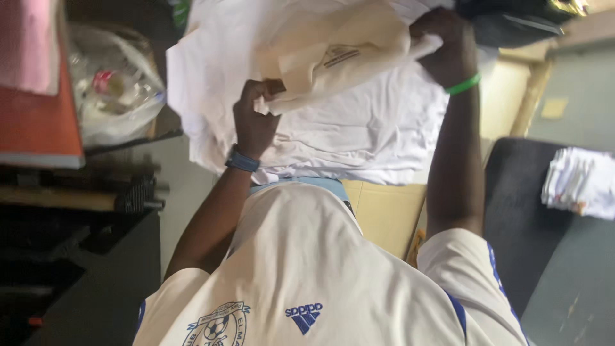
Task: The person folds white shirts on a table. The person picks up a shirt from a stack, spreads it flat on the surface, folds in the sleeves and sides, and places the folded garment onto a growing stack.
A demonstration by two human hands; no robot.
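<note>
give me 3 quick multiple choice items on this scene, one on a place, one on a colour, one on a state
1. Where does the small folded white stack lie?
A. on the dark surface at the right
B. on the orange board at the left
C. in the person's lap

2. What colour is the wristband on the right hand?
A. red
B. green
C. black

3. How is the cream cloth held?
A. lying flat, untouched
B. by the left hand alone
C. gripped by both hands above the white garments

Answers:
1. A: the stack rests on the dark surface at the right edge.
2. B: a bright green band circles that wrist.
3. C: the left hand clasps one end and the right hand the other, fingers closed.
</note>
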